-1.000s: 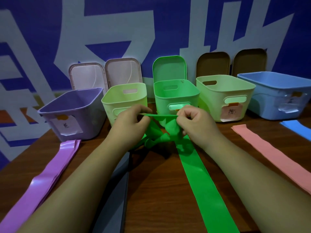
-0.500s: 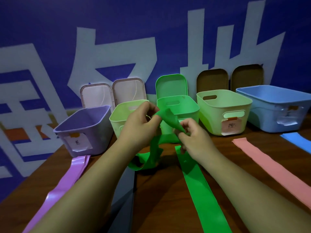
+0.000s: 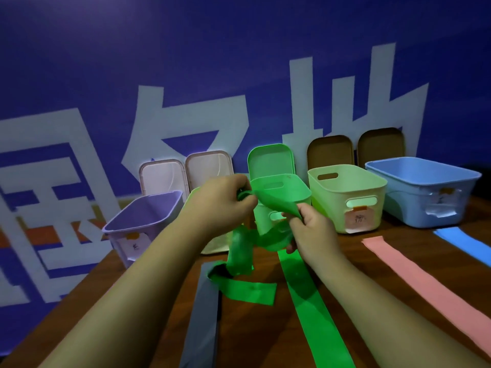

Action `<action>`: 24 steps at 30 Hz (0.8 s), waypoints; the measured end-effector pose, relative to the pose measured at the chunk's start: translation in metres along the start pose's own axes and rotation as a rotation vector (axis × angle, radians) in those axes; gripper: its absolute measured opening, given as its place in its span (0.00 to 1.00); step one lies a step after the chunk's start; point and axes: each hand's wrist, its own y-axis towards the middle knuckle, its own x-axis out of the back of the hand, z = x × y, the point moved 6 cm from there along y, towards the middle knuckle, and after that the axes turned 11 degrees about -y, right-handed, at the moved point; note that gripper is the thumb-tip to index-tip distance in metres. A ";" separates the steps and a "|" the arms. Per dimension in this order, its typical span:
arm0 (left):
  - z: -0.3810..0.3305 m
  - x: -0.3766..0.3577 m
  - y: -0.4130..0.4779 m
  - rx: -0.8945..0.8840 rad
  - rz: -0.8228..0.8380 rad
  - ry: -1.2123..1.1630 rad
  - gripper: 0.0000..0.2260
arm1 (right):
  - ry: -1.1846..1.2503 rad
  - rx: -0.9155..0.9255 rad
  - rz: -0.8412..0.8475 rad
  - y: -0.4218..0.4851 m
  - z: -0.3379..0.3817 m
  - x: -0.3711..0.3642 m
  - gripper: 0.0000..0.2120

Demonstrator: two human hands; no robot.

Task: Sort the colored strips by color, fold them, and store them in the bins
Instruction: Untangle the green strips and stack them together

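Both my hands hold a green strip (image 3: 240,251) up in front of the green bin (image 3: 281,189). My left hand (image 3: 220,205) pinches its upper end. My right hand (image 3: 309,229) pinches the strip lower down, to the right. A loose length hangs down, and its tail lies curled on the wooden table (image 3: 265,338). A second green strip (image 3: 310,309) lies flat on the table below my right hand.
Along the wall stand a purple bin (image 3: 148,216), a pale green bin (image 3: 348,197) and a blue bin (image 3: 425,192), with lids leaning behind. A grey strip (image 3: 203,317), a pink strip (image 3: 422,277) and a blue strip (image 3: 462,240) lie flat on the table.
Both hands have risen with the green strip and drawn apart, so more of it hangs down and unrolls onto the table. The view has tilted upward.
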 end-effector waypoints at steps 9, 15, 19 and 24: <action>0.027 0.012 -0.019 0.320 0.392 -0.389 0.16 | -0.026 0.061 0.121 -0.008 0.017 -0.003 0.05; 0.028 -0.035 -0.064 0.394 0.717 -0.495 0.25 | -0.094 -0.038 0.299 -0.030 0.001 -0.026 0.23; 0.036 -0.046 -0.069 0.420 0.739 -0.378 0.24 | 0.099 -0.132 0.262 -0.026 -0.013 -0.025 0.13; 0.040 -0.036 -0.058 0.322 0.684 -0.547 0.18 | 0.399 -0.233 0.212 -0.016 -0.024 -0.014 0.14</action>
